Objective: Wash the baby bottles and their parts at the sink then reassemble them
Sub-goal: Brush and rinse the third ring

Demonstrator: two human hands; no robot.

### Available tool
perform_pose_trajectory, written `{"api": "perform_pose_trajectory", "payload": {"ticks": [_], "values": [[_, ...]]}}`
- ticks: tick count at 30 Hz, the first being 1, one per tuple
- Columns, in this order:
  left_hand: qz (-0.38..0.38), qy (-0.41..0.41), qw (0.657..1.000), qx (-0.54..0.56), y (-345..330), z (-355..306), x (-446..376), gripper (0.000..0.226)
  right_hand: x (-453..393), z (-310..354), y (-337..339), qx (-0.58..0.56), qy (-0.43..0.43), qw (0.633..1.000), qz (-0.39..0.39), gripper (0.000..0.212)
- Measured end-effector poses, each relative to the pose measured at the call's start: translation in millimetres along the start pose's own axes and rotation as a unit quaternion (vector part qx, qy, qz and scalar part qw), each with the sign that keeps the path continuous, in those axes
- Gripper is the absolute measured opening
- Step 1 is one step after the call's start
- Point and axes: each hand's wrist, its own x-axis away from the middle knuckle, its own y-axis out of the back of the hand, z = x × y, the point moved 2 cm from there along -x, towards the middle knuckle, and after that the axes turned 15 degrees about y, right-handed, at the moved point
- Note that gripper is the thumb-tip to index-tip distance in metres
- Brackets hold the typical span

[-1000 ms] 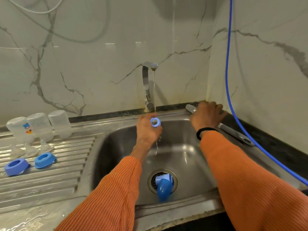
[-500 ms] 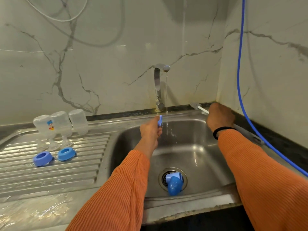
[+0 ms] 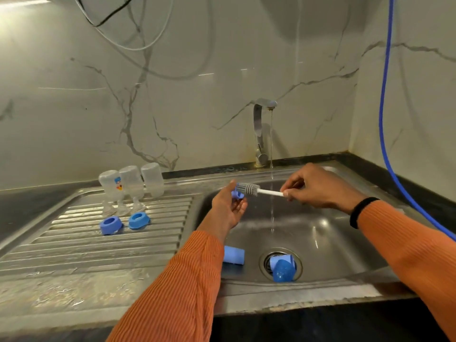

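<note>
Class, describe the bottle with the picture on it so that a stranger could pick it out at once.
Find the ribbed draining board left of the sink basin. Three clear bottles stand upside down at its back. Yours is the leftmost bottle, the only one with a small cartoon print.

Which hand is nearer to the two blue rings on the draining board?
Left. The left hand is over the sink's left edge, just right of the blue rings; the right hand is farther right, past the water stream.
</note>
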Motion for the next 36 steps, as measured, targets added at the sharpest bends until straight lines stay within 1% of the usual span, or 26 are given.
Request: {"api": "perform_pose_trajectory", "payload": {"ticks": [4,7,10,12,14,18,22,26,29,32,34,36], "values": [[0.040,-0.003,0.999,0.000,-14,-5,-3,0.033,-3,-4,-9,-0.001,-0.010,0.999,-0.037,0.010],[0.047,0.000,0.999,0.022,-17,-10,-3,0.035,-5,-5,-12,-0.017,0.010,0.999,-0.046,0.013],[0.043,0.002,0.999,0.019,-8,-13,0,0.030,-3,-3,-9,-0.002,0.044,0.999,-0.008,0.018],[0.032,-0.008,0.999,-0.001,-3,-12,2,0.027,-1,0,-7,0.041,0.066,0.997,0.025,0.020],[0.027,-0.025,0.999,-0.019,-4,-9,2,0.024,-4,2,-7,0.083,0.065,0.994,0.038,0.021],[0.030,-0.037,0.999,-0.006,-15,-7,4,0.033,-10,0,-11,0.104,0.025,0.994,-0.025,0.019],[0.050,-0.030,0.998,0.038,-17,-11,7,0.021,-6,5,-18,0.095,0.057,0.991,-0.078,0.020],[0.066,-0.010,0.997,0.048,-11,-15,14,0.023,-2,7,-12,0.067,0.098,0.989,-0.087,0.022],[0.062,-0.009,0.997,0.053,-4,-15,15,0.028,3,8,-8,0.040,0.090,0.994,-0.042,0.022],[0.050,-0.033,0.997,0.053,-2,-14,14,0.030,1,8,-6,0.048,0.083,0.995,0.001,0.022],[0.043,-0.051,0.997,0.038,-5,-11,13,0.028,-3,4,-3,0.057,0.058,0.997,-0.007,0.022],[0.043,-0.058,0.997,0.039,-9,-10,12,0.024,-4,1,-2,0.063,0.033,0.997,-0.041,0.020]]}}
